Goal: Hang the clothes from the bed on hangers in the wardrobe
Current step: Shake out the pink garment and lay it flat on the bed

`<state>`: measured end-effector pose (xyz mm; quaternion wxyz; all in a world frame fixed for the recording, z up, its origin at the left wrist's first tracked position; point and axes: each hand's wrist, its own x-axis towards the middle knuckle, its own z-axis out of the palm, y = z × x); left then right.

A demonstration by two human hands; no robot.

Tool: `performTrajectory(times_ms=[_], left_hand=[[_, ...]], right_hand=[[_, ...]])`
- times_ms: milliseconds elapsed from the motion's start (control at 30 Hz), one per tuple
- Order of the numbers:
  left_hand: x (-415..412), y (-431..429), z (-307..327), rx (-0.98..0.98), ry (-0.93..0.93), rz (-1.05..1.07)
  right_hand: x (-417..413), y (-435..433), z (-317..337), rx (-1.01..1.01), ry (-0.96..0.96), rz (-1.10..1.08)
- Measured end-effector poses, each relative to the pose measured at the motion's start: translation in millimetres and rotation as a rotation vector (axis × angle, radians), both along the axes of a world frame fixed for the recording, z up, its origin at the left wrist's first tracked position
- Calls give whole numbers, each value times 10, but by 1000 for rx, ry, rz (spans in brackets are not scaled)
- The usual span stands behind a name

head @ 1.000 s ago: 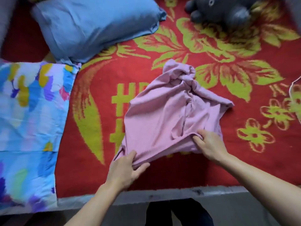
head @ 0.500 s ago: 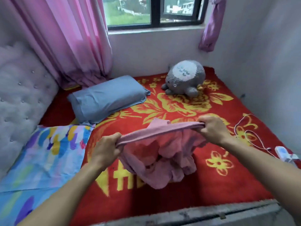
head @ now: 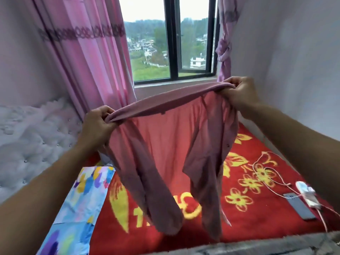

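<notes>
A pink long-sleeved shirt (head: 165,137) hangs spread out in the air above the bed (head: 248,212). My left hand (head: 97,124) grips one end of its top edge and my right hand (head: 239,92) grips the other, held higher. Both sleeves dangle down, their ends close above the red flowered blanket. No hanger or wardrobe is in view.
A colourful folded sheet (head: 79,208) lies on the bed's left side by the padded headboard (head: 27,137). A phone (head: 298,206), a white charger (head: 305,190) and its cable (head: 263,168) lie at the right. Pink curtains (head: 86,57) and a window (head: 171,39) stand behind.
Both hands have lifted the shirt off the blanket and raised it high, so it now hangs open with its sleeves down. My view has tilted up toward the window.
</notes>
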<state>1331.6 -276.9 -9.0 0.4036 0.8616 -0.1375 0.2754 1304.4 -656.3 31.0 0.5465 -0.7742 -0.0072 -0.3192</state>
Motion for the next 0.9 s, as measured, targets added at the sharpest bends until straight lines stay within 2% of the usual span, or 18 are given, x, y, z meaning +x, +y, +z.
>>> performTrajectory(times_ms=[133,267,400,633,767,900], left_hand=[[-28,14,473,1,-135,115],[88,37,596,-39,-80,73],[229,-36,504,-112,190,-167],[945,-362,445,-364,670,-661],[1167,-835,539,-256,682,-911],[1441,-932,599,-184,604,-856]], right_hand=[[-55,3,443,124,-4,43],[75,-29,543,194,65,106],[329,-108,384,216,182,113],[899,-257,386,395,209,33],[1112,-377,502,342,262,31],[1254,-563,396,397,273,147]])
